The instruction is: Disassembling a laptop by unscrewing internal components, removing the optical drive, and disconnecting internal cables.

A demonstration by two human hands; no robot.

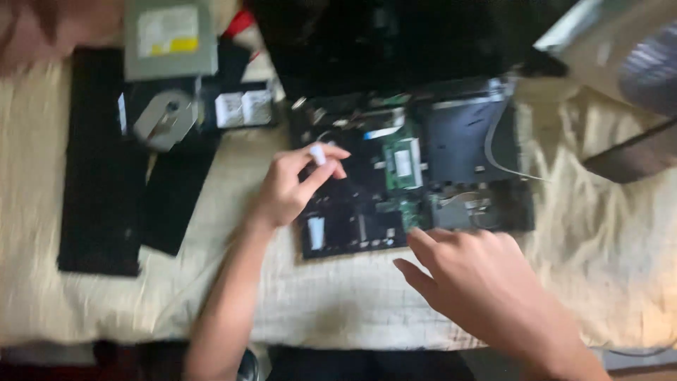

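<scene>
1. The opened laptop base (pixel 416 169) lies at the centre of the frame on a cream cloth (pixel 620 282) over the desk, its green circuit board (pixel 403 164) exposed.
2. The left hand (pixel 293 185) pinches a small white piece (pixel 318 154) above the base's left part.
3. The right hand (pixel 472 279) hovers at the base's lower edge, fingers loose, holding nothing.
4. A silver optical drive (pixel 171 39) sits upper left, and a black keyboard (pixel 99 162) lies along the left.

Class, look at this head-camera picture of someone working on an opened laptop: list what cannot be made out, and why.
- Small white piece pinched in the left hand: too small and blurred to identify.
- Laptop screws and connectors: lost to motion blur.
- Right hand: covers the chassis's near edge.
- Striped object, top right: cut off by the frame.
- Grey drive label: blurred.
</scene>
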